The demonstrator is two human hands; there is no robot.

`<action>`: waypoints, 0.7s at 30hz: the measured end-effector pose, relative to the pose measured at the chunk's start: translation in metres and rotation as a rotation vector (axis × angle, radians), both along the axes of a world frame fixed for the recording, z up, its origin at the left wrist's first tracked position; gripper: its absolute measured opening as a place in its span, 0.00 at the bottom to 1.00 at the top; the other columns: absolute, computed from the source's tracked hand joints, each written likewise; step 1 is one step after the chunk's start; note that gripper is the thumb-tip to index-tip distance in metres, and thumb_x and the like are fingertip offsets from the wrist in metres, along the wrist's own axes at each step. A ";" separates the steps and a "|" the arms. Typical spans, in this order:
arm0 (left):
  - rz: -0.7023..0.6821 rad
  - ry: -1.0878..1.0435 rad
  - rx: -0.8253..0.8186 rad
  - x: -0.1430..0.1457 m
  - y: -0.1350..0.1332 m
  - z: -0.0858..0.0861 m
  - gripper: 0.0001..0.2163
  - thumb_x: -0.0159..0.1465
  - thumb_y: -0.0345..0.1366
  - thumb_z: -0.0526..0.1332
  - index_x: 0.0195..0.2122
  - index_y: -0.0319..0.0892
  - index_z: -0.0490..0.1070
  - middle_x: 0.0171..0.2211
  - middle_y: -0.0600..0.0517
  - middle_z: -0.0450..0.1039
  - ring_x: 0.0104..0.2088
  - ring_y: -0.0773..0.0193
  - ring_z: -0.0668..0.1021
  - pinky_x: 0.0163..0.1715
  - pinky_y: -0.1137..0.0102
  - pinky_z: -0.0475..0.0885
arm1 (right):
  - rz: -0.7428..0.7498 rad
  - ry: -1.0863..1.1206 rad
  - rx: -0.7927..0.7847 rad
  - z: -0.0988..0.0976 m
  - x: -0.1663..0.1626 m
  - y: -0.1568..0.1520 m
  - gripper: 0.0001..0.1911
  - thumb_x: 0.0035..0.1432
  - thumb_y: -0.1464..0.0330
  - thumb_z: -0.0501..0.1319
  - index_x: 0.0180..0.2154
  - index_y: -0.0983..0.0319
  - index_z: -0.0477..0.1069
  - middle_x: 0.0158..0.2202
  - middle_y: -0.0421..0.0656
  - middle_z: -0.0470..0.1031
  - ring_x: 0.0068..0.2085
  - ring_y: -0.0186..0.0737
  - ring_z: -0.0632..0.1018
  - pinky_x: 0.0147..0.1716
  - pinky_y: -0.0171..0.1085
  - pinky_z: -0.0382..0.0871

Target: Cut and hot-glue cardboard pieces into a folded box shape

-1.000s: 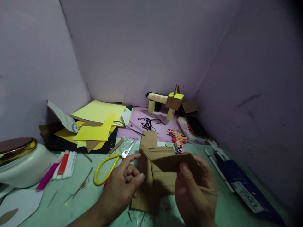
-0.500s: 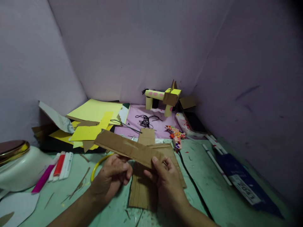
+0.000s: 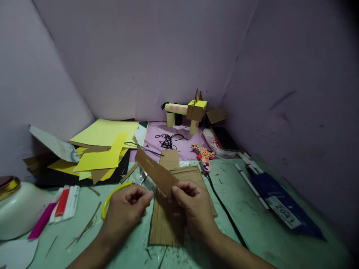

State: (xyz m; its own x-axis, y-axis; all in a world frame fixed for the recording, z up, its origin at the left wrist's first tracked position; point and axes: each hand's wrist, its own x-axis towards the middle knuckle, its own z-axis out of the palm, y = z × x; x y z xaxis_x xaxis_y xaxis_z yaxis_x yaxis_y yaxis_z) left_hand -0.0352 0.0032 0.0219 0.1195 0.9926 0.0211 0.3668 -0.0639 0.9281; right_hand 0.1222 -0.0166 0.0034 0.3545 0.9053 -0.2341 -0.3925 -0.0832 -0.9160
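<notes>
My right hand (image 3: pixel 196 207) pinches the near end of a brown cardboard strip (image 3: pixel 157 173), which tilts up and away to the left. Left of the strip, my left hand (image 3: pixel 123 209) is closed, thumb against the curled fingers; what it holds, if anything, cannot be made out. Beneath both hands lie flat cardboard pieces (image 3: pixel 164 226), partly in shadow. A yellow curved handle (image 3: pixel 110 198) shows behind my left hand, and a shiny metal piece (image 3: pixel 142 177) lies close by, partly hidden.
Yellow paper (image 3: pixel 98 160) and other sheets are piled at the left, behind several markers (image 3: pixel 61 203). Black string (image 3: pixel 168 142) lies before a paper animal model (image 3: pixel 182 110). A patterned glue gun (image 3: pixel 204 157) trails its cord on the right, near a blue packet (image 3: pixel 280 205).
My left hand has come away from the cardboard strip. The strip has turned in my right hand, its far end swinging right and upward. The view has shifted slightly.
</notes>
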 end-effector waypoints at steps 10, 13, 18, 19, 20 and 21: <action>-0.148 0.271 1.053 0.011 -0.015 0.001 0.09 0.58 0.20 0.57 0.37 0.34 0.73 0.32 0.45 0.78 0.36 0.67 0.79 0.39 0.76 0.75 | 0.068 -0.484 0.378 0.001 -0.007 -0.016 0.03 0.44 0.71 0.64 0.25 0.61 0.78 0.22 0.43 0.78 0.24 0.37 0.76 0.24 0.35 0.70; -0.137 0.284 1.083 0.009 -0.016 -0.005 0.10 0.58 0.20 0.58 0.39 0.35 0.73 0.32 0.46 0.78 0.35 0.66 0.80 0.38 0.74 0.76 | 0.111 -0.672 0.567 0.000 -0.005 -0.019 0.06 0.50 0.73 0.62 0.31 0.61 0.78 0.26 0.44 0.79 0.26 0.38 0.78 0.25 0.35 0.72; -0.112 0.441 1.077 0.005 -0.021 -0.009 0.11 0.57 0.22 0.59 0.40 0.38 0.71 0.34 0.43 0.79 0.37 0.60 0.81 0.38 0.69 0.77 | 0.167 -0.753 0.636 0.002 -0.003 -0.021 0.10 0.54 0.74 0.61 0.38 0.59 0.78 0.31 0.45 0.80 0.29 0.39 0.79 0.28 0.37 0.75; -0.120 0.460 1.087 0.005 -0.021 -0.008 0.10 0.57 0.22 0.58 0.40 0.38 0.71 0.34 0.43 0.79 0.37 0.60 0.81 0.37 0.70 0.77 | 0.167 -0.763 0.668 0.002 -0.003 -0.022 0.12 0.54 0.75 0.61 0.40 0.59 0.77 0.32 0.45 0.80 0.30 0.40 0.80 0.29 0.37 0.75; -0.126 0.473 1.094 0.006 -0.022 -0.006 0.10 0.57 0.22 0.58 0.39 0.38 0.71 0.33 0.44 0.79 0.37 0.60 0.81 0.37 0.70 0.77 | 0.166 -0.775 0.695 0.001 -0.004 -0.022 0.14 0.54 0.76 0.60 0.41 0.58 0.77 0.32 0.45 0.80 0.31 0.40 0.80 0.30 0.38 0.75; -0.131 0.477 1.094 0.006 -0.023 -0.005 0.10 0.57 0.22 0.57 0.39 0.38 0.70 0.32 0.44 0.79 0.36 0.61 0.81 0.37 0.71 0.77 | 0.162 -0.789 0.714 0.001 -0.004 -0.022 0.15 0.53 0.77 0.60 0.42 0.58 0.77 0.33 0.45 0.80 0.31 0.40 0.80 0.30 0.38 0.75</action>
State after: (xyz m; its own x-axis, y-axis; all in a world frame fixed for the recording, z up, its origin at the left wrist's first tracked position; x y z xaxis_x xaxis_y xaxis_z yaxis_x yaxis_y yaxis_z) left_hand -0.0290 -0.0196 0.0172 0.4437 0.4561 0.7715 0.5907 -0.7962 0.1310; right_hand 0.1180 -0.0385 0.0041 0.0376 0.7916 0.6098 0.2981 0.5736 -0.7630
